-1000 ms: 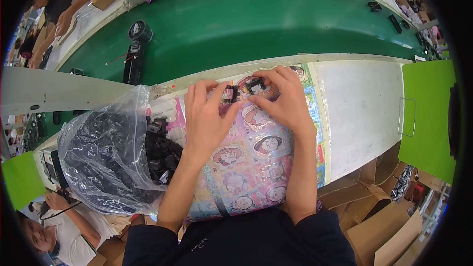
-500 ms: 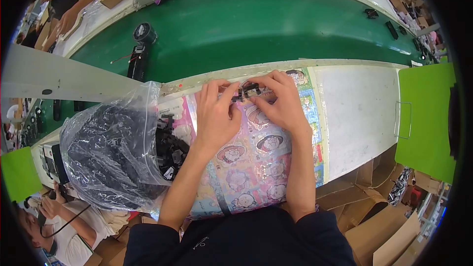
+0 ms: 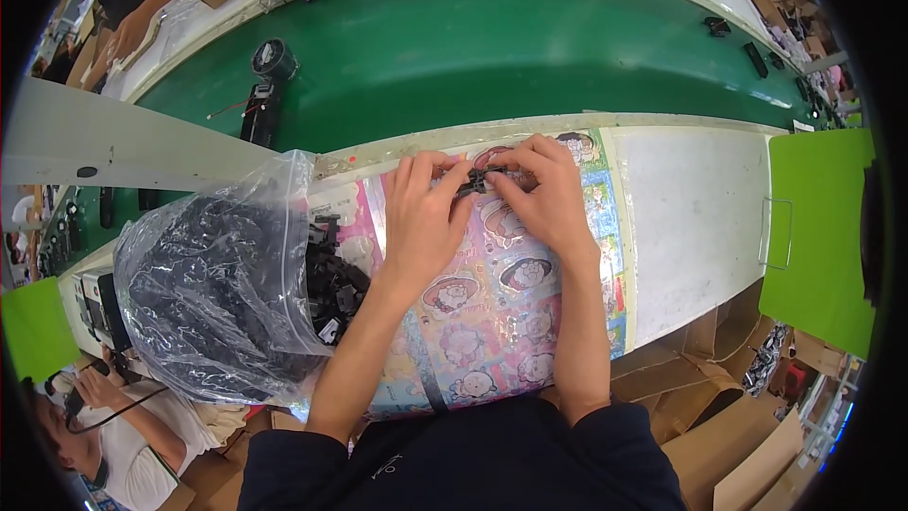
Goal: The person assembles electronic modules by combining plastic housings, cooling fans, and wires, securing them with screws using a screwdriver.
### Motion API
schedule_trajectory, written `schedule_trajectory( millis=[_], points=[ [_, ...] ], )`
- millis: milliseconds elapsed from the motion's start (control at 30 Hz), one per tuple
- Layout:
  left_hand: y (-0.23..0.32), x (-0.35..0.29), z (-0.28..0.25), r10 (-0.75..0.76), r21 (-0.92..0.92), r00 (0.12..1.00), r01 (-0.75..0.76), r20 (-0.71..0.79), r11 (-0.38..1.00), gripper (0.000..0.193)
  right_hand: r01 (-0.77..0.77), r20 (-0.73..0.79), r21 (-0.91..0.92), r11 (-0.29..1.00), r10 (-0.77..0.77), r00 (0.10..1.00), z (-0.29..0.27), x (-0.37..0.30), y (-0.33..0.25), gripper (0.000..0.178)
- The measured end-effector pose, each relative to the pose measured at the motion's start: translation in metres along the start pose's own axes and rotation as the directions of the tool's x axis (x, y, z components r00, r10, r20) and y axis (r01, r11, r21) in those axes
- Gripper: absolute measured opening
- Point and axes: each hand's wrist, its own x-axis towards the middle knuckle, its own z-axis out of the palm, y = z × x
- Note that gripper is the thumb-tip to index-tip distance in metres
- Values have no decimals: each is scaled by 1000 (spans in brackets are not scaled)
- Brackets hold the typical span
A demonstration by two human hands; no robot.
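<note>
My left hand (image 3: 423,218) and my right hand (image 3: 549,197) meet over the far edge of a worktop covered with colourful cartoon sheets (image 3: 463,341). Both are closed on small black plastic parts (image 3: 480,180), pinched between thumbs and fingers. The parts touch there, and fingertips hide much of them, so I cannot tell if they are joined. Left of my left forearm, a large clear plastic bag (image 3: 218,293) lies on its side. Similar black plastic parts (image 3: 336,289) spill from its mouth.
Beyond the worktop runs a green conveyor belt (image 3: 426,47), carrying a black device with a round end (image 3: 270,71). A grey metal post (image 3: 123,132) crosses at left. A green panel (image 3: 818,237) stands at right, above cardboard boxes (image 3: 700,397). Two other people work at the left.
The black parts, slightly apart before, are now pressed together between my hands. My fingertips have drawn closer. The view has shifted a little.
</note>
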Motion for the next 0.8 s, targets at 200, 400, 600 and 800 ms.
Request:
schedule_trajectory(
  millis=[200,400,600,800],
  points=[
    [0,0,1,-9,-8,1000,9,-2,1000,39,25,-44,-31,999,-27,999,2,-1,1,17],
    [-1,0,1,-19,-9,1000,19,-9,1000,40,22,-52,-10,1000,-22,998,5,-1,0,16],
    [1,0,0,-18,0,1000,18,-3,1000,39,39,-49,-38,998,-41,998,3,-1,-2,16],
    [2,1,0,-6,-1,1000,6,-3,1000,39,-140,4,170,975,142,990,-12,1,-2,19]
  ],
)
